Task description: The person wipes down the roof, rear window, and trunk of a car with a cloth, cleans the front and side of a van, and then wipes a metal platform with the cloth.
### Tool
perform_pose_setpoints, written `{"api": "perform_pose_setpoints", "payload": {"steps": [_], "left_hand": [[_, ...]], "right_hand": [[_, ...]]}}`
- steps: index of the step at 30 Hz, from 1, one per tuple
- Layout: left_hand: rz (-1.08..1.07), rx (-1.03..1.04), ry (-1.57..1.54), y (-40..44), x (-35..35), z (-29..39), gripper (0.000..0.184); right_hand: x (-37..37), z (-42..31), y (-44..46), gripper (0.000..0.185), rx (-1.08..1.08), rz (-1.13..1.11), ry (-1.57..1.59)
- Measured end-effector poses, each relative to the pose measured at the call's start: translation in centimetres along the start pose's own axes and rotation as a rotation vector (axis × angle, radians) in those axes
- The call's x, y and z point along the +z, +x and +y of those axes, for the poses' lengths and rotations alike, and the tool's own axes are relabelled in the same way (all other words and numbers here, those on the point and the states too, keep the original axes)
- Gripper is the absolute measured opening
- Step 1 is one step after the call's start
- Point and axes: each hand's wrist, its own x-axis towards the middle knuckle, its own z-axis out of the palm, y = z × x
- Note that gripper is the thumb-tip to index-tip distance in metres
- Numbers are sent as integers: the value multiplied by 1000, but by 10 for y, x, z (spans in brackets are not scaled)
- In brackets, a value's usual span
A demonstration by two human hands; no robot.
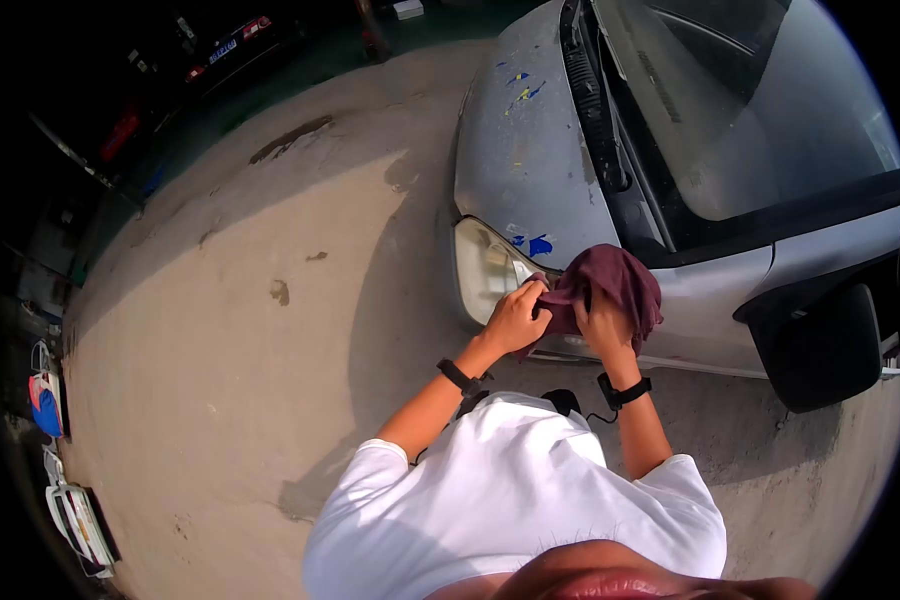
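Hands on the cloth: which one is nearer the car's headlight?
The left hand. It grips the maroon cloth right beside the headlight, while the right hand holds it farther off, toward the door mirror.

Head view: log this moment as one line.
left hand: gripping maroon cloth | right hand: gripping same cloth | cloth: bunched, beside headlight | silver car: blue scraps on hood

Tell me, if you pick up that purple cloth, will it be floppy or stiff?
The purple cloth would probably flop and droop, because it bunches in soft folds by the right hand. It's likely light for its size, since it looks like just fabric. It probably wouldn't roll, being so crumpled.
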Motion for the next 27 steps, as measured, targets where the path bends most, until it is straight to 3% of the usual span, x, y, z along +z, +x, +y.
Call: {"api": "perform_pose_setpoints", "payload": {"steps": [1,3,6,9,13,15,17,20,24,26,27], "left_hand": [[36,64,-72,2,-8,4,25],[-89,47,-136,-2,-19,2,26],[-442,-142,-21,-2,-20,-25,37],[-486,-153,-91,-24,-15,-46,41],[-715,-146,-15,-35,-42,-35,58],[-550,9,-41,-49,-34,-57,59],[-669,-301,-364,-35,-74,-31,54],[-464,-148,-412,-17,-108,-32,41],[-334,-132,-490,-12,-123,-55,36],[-344,-162,-192,-17,-136,-67,38],[-345,-164,-179,-23,-141,-76,38]], "right_hand": [[1,-1,5,43,-136,-181,-255],[-6,-22,22,41,232,-235,-32],[9,-31,23,42,202,13,-163],[17,-40,-3,46,206,12,-210],[23,-42,-29,56,256,14,-195],[28,-43,-35,63,276,43,-282],[30,-49,-30,64,304,13,-317],[42,-62,-13,62,487,-121,-198],[77,-104,34,55,321,8,-223],[93,-119,56,49,482,-401,-103],[111,-120,55,49,483,-397,-90]]}}
